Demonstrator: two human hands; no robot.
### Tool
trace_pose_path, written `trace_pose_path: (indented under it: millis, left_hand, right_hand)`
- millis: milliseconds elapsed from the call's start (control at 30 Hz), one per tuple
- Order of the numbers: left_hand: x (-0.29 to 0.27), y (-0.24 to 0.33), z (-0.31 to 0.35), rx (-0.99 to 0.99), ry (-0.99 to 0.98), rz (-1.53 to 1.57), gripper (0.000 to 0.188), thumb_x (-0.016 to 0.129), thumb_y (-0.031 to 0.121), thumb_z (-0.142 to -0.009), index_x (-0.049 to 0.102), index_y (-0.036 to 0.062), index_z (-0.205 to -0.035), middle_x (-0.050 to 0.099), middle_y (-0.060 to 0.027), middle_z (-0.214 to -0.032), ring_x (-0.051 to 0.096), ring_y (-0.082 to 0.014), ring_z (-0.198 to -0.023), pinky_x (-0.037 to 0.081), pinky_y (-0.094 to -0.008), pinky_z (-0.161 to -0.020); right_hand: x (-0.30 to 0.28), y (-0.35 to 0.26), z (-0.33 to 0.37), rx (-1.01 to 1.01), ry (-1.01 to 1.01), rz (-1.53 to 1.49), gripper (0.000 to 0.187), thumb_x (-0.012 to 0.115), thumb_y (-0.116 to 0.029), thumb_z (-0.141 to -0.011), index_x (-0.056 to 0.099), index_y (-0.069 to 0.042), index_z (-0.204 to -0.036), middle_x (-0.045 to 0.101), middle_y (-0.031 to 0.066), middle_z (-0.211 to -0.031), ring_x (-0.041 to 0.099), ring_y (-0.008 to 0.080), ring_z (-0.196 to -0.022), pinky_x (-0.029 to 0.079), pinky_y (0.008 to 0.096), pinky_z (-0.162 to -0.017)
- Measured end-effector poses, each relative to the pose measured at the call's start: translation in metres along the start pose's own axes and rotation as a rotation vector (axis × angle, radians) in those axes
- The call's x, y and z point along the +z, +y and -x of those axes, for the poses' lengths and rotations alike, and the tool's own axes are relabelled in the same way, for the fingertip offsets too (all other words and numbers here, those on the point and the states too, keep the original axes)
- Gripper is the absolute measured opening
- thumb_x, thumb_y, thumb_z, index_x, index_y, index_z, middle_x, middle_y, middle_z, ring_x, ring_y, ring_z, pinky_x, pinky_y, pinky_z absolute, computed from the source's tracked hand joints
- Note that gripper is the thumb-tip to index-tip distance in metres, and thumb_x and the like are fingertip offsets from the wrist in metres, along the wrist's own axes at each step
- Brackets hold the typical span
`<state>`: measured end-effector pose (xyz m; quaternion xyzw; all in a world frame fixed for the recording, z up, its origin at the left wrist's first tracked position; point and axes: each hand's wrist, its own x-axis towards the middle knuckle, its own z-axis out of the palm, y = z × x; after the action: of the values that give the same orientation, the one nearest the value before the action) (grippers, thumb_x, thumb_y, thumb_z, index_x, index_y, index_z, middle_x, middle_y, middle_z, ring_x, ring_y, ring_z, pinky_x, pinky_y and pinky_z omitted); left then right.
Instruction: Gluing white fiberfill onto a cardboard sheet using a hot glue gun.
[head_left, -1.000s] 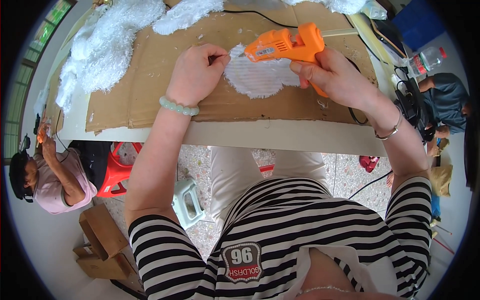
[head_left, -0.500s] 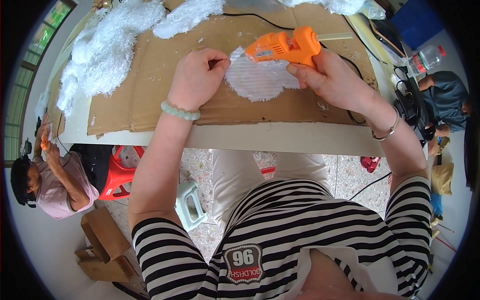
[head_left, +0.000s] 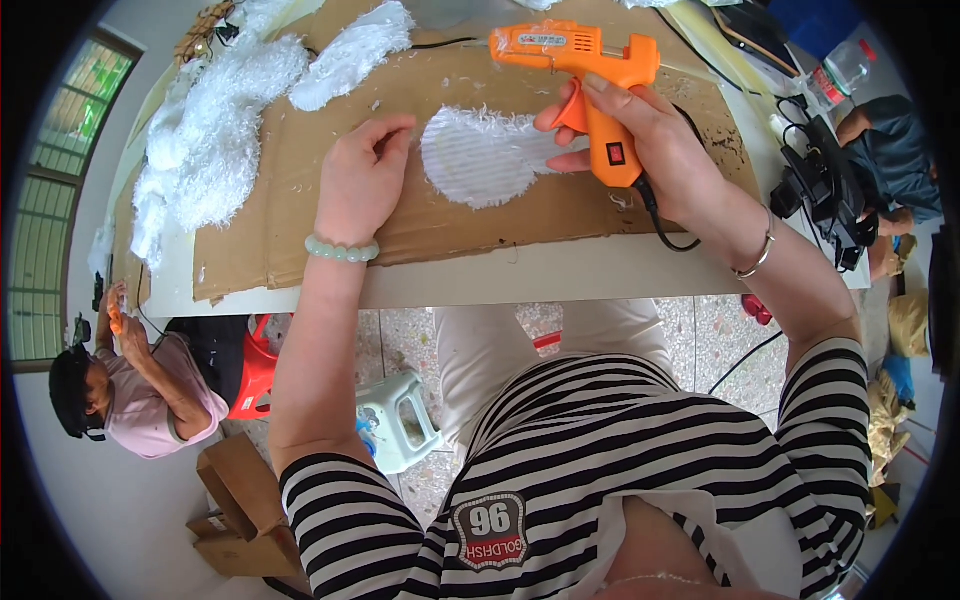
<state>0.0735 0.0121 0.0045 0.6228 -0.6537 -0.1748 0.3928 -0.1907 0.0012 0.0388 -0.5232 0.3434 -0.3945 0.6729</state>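
Observation:
My right hand [head_left: 668, 145] grips an orange hot glue gun [head_left: 612, 120], raised over the cardboard with its nozzle pointing left. Its trigger shows beside my fingers, and a black cord leaves the handle's foot. Below the nozzle lies a flat white fuzzy fabric piece [head_left: 482, 165], rounded at the left and narrowing toward my right fingers. Left of this piece, my left hand [head_left: 362, 178] hovers low over the cardboard, its fingers curled and thumb drawn in. Nothing shows between them, and the hand is apart from the fabric.
Cardboard [head_left: 300, 225] covers much of the white table [head_left: 440, 290]. A heap of white shaggy material [head_left: 215, 135] and another white piece [head_left: 352, 55] lie at far left. A clear bottle [head_left: 845, 72] and black device [head_left: 822, 190] stand right. Another person [head_left: 160, 390] sits at left.
My left hand has let go of the fabric's edge and drawn back left. My right hand has lifted the glue gun off the fabric and tipped its handle toward me.

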Motion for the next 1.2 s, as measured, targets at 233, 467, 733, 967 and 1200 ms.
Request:
trace_pose_path:
  millis: [233,467,733,967,1200]
  left_hand:
    - [0.001,-0.012,-0.003,0.339,0.073,-0.349,0.010,0.069,0.007,-0.074,0.069,0.0060,-0.084,0.064,-0.0097,-0.075,0.060,-0.0253,-0.070,0.047,-0.0360,-0.071]
    - [0.006,-0.005,-0.006,0.233,-0.047,-0.026,0.017,0.072,0.006,-0.072,0.070,0.0072,-0.089,0.062,-0.0086,-0.081,0.058,-0.0254,-0.070,0.047,-0.0343,-0.068]
    - [0.005,0.024,-0.008,0.630,-0.135,-0.405,0.013,0.069,0.005,-0.077,0.069,0.0047,-0.090,0.063,-0.0086,-0.082,0.057,-0.0207,-0.075,0.047,-0.0294,-0.070]
    - [-0.013,0.014,-0.021,0.305,0.069,-0.116,0.012,0.063,0.002,-0.081,0.068,0.0034,-0.092,0.064,-0.0098,-0.085,0.060,-0.0194,-0.081,0.046,-0.0264,-0.073]
    - [0.022,0.013,-0.034,0.311,-0.131,-0.155,0.011,0.072,0.010,-0.074,0.068,0.0019,-0.081,0.065,-0.0092,-0.078,0.060,-0.0231,-0.077,0.046,-0.0322,-0.068]
  right_hand:
    - [-0.005,0.015,-0.007,-0.014,0.002,-0.086,0.029,0.043,-0.026,-0.099,0.050,-0.001,-0.111,0.061,0.0131,-0.102,0.058,0.0149,-0.088,0.054,0.0366,-0.083]
    - [-0.009,0.023,-0.007,0.025,0.029,-0.121,0.033,0.046,-0.029,-0.098,0.050,0.000,-0.112,0.062,0.0133,-0.103,0.062,0.0188,-0.088,0.055,0.0342,-0.081]
    - [-0.013,0.027,-0.009,0.009,0.012,-0.122,0.035,0.048,-0.032,-0.097,0.051,-0.001,-0.111,0.062,0.0124,-0.102,0.064,0.0187,-0.087,0.054,0.0316,-0.080]
    - [-0.014,0.024,-0.008,0.003,-0.034,-0.086,0.036,0.050,-0.033,-0.096,0.051,0.000,-0.110,0.062,0.0121,-0.100,0.064,0.0165,-0.086,0.054,0.0293,-0.080]
    - [-0.012,0.027,-0.008,0.021,-0.021,-0.090,0.037,0.051,-0.033,-0.095,0.050,0.000,-0.111,0.063,0.0124,-0.100,0.063,0.0163,-0.084,0.053,0.0292,-0.080]
